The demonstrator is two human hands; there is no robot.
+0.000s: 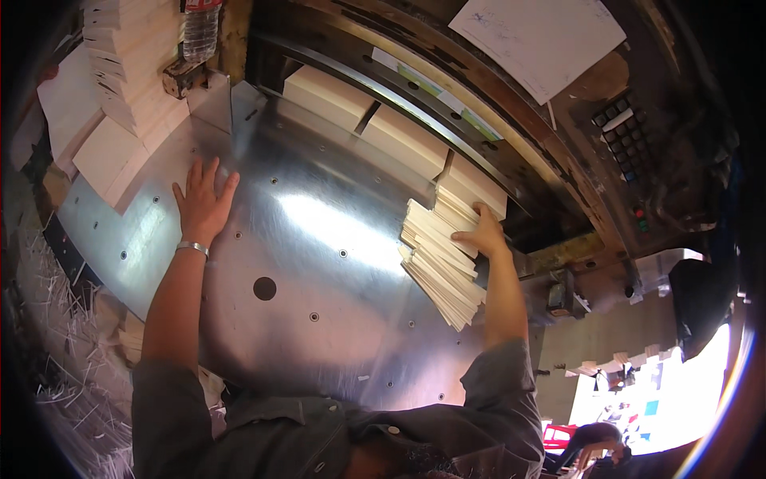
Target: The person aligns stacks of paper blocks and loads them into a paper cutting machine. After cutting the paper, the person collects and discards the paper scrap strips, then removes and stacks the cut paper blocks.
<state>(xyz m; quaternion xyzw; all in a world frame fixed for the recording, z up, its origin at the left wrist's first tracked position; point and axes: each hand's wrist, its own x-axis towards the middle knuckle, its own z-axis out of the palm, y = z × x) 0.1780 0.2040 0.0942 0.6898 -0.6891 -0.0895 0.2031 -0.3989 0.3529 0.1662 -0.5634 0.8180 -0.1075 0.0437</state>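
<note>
My left hand (205, 199) lies flat on the bare metal bed (343, 319) of a cutting machine, fingers spread, holding nothing. A metal bracelet circles its wrist. On the right, my right hand (485, 233) grips a fanned bundle of cream paper strips (440, 267), thumb apart from the fingers; some fingertips are hidden. The strips' loose ends splay toward me. Behind the bundle, cream paper blocks (407, 142) stand in a row under the machine's front beam (399, 96), with narrow dark gaps between them.
Tall paper stacks (136, 72) stand at the far left, beside a plastic bottle (200, 32). Paper shavings (72, 383) heap at the lower left. A written sheet (538, 40) lies on the machine top, near a dark keypad (625, 136). Another person (590, 443) shows at the lower right.
</note>
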